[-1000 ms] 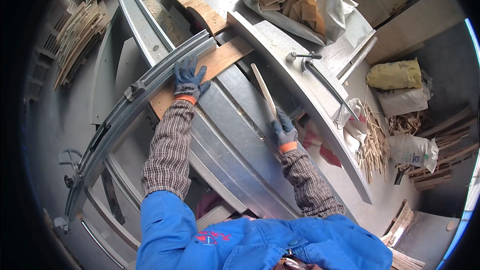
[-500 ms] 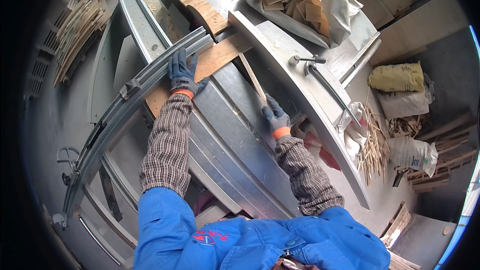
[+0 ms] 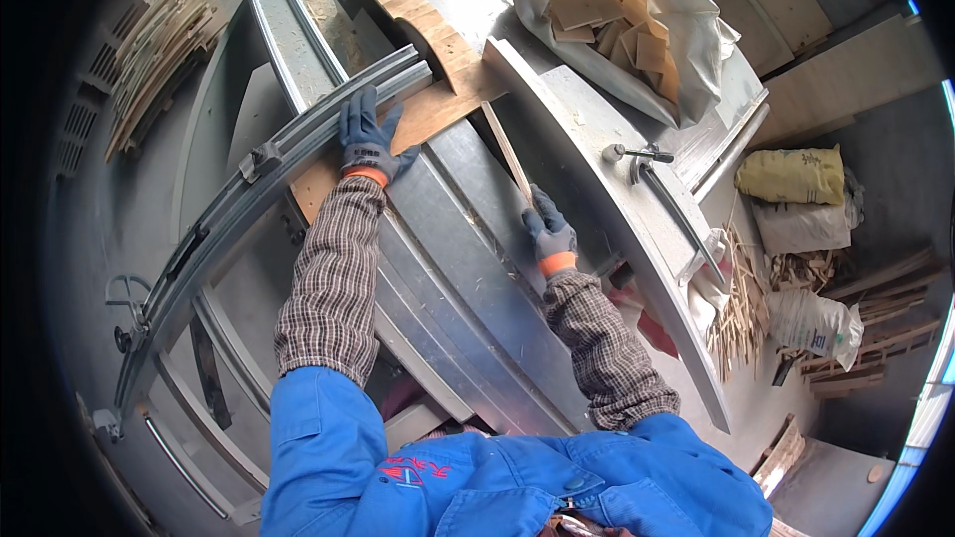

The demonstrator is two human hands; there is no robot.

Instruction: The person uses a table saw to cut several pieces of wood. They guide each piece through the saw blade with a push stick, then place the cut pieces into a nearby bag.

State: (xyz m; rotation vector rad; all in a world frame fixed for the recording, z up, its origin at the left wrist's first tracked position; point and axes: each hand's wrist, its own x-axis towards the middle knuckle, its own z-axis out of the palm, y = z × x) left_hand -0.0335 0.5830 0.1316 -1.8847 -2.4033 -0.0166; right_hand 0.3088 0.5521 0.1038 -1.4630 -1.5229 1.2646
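Observation:
My left hand (image 3: 370,139), in a grey-blue work glove, lies with its fingers stretched over an aluminium fence bar (image 3: 320,126). Its palm and thumb rest at a flat plywood board (image 3: 432,111) set against that bar. The board's far end meets a curved wooden piece (image 3: 418,12), which covers the saw blade area. Farther right, my right hand (image 3: 550,226), gloved too, is closed around the near end of a thin wooden stick (image 3: 507,151). The stick slants away, its tip beside the board's edge. Beneath both arms stretches a grooved metal saw table (image 3: 458,268).
A long rip fence (image 3: 607,199) runs along the right, with a clamp lever (image 3: 642,153) behind it. Beyond stands a white sack (image 3: 701,40) of wood offcuts. Thin scraps (image 3: 734,308) and filled bags (image 3: 791,176) lie on the right floor; stacked strips (image 3: 159,60) stand left.
My left hand, the fence bar and the board have slid forward relative to the table, and the board's end has gone under the curved wooden piece. My right hand keeps the stick.

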